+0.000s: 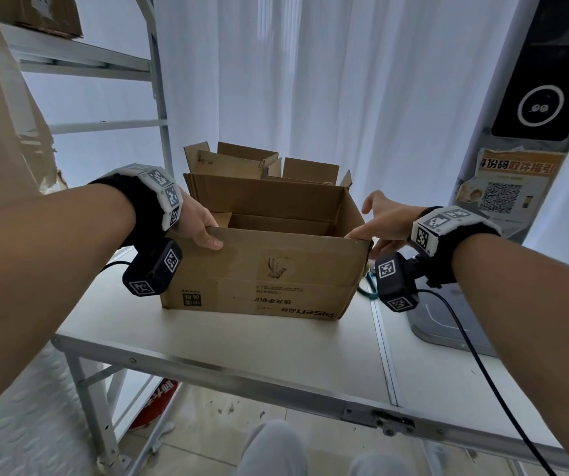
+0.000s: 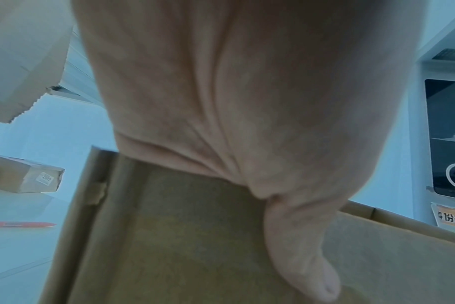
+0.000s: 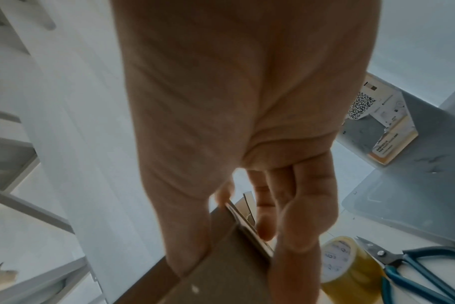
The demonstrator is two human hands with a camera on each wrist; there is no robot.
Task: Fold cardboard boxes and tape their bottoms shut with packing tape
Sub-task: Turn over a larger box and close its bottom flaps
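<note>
box [image 1: 269, 269] between left hand [image 1: 199, 225], right hand [image 1: 384, 221]

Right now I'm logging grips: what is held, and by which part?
The cardboard box: left hand grips its near-left top rim; right hand touches its right top corner.

a parcel pickup room – metal shelving [image 1: 111, 125] with packages [image 2: 23, 174], and a qr pickup-code poster [image 1: 506, 187].
</note>
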